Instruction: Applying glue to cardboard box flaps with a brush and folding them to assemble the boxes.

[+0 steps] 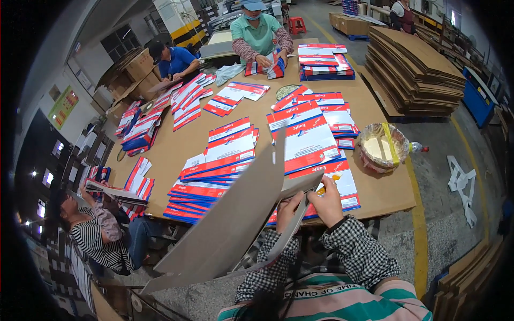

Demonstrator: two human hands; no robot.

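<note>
In front of me is a large folded carton blank (225, 224), its plain grey inner side toward me. Its long panels stand tilted up to the left over the table edge. My left hand (288, 212) has its fingers closed around the lower panel. At the blank's right end, my right hand (327, 202) pinches the edge, close beside the left. A small orange-yellow patch shows by the right fingertips; I cannot tell what it is. Beyond my hands lies a stack of red, white and blue printed cartons (306, 140). Another fanned pile (214, 166) lies to its left, partly behind the blank.
The brown-topped table (377, 192) carries several more carton piles. A plastic-lined basin (369, 161) stands at its right edge. Co-workers handle cartons at the far side (261, 40), far left (176, 61) and left (101, 230). Stacked cardboard sheets (412, 75) rise beyond the right side.
</note>
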